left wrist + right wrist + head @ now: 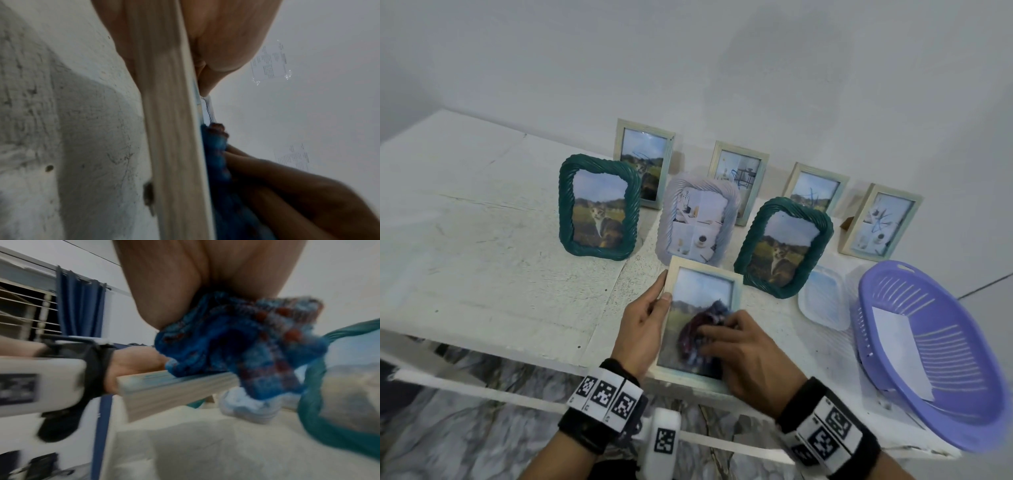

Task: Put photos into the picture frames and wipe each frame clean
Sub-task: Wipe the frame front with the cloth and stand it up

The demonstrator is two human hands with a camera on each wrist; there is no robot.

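Note:
A pale wooden frame [704, 269] with a landscape photo is tilted up at the table's front edge. My left hand [650, 308] grips its left side, thumb on the front rim. My right hand [726, 337] holds a bunched blue-and-red cloth [700, 325] against the glass. In the left wrist view the frame's side [170, 129] runs down the middle, with the cloth [216, 146] and my right hand [287, 186] to its right. In the right wrist view the cloth [246, 345] hangs between thumb and fingers over the frame [174, 389], blurred.
Behind stand two green twisted frames [599, 212] [784, 246], a lilac twisted frame [697, 219] and several pale wooden frames [643, 161], all with photos. A purple basket [962, 428] holding white paper sits at the right, beside a clear plastic tray [822, 298]. The table [482, 274] ends just below my hands.

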